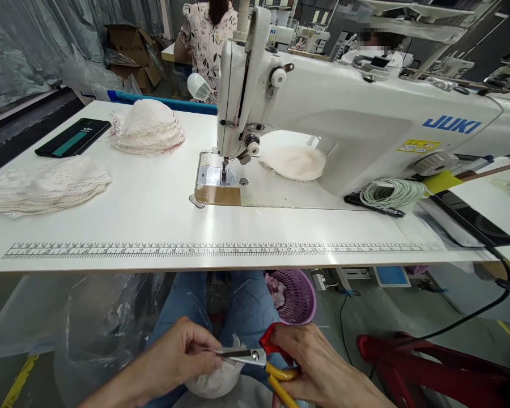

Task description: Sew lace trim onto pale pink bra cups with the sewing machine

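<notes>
My left hand (pixel 195 351) pinches the edge of a small white fabric piece (pixel 216 382) above my lap. In my right hand (pixel 314 362) is a pair of scissors (pixel 255 356) with one red and one yellow handle. Their blades point left, against the cloth by my left fingertips; the tips are partly hidden there. Ahead of both hands is the table's front edge, with a white JUKI sewing machine (pixel 344 107) on top. A rounded cream fabric piece (pixel 295 163) lies under the machine's arm.
Stacked white fabric pieces (pixel 148 127) and a second stack (pixel 46 184) lie on the left, near a black phone (pixel 73 137). A printed ruler (pixel 221 250) runs along the table front. Below are a purple basket (pixel 295 297) and a red stand (pixel 429 368). Two people are beyond the machine.
</notes>
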Demonstrator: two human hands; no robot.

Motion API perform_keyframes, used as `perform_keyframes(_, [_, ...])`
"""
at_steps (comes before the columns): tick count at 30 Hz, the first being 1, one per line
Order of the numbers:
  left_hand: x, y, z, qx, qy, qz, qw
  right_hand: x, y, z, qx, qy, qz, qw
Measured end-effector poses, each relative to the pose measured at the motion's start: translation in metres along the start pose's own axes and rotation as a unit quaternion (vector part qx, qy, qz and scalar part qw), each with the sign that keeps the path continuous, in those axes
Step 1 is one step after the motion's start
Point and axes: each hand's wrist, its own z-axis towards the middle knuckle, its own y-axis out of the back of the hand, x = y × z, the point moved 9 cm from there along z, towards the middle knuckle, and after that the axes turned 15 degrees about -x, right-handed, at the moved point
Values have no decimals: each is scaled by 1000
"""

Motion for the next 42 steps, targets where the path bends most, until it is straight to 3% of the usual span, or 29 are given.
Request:
perform_keyframes(8, [5, -1, 2, 0, 5, -11, 1000, -4, -7, -2, -38, 29, 8, 999])
perform_keyframes(12, [10, -1, 5, 0, 25, -30, 999, -4, -3, -2, -26, 15, 2, 1000])
perform_keyframes(18, [3, 1, 6, 4, 17, -70, 997, -5, 66, -1, -128, -16, 8, 992])
perform_keyframes(21, [-1, 2, 3, 8, 9, -85, 996, -2, 81, -3, -134, -17, -7, 991])
perform_keyframes(30, [3, 9, -4, -18, -14, -49, 999, 16, 18, 5, -22, -4, -81, 996])
perform_keyframes(42, [9, 4, -1, -2, -25, -62, 998, 9, 4, 9, 10, -8, -59, 998])
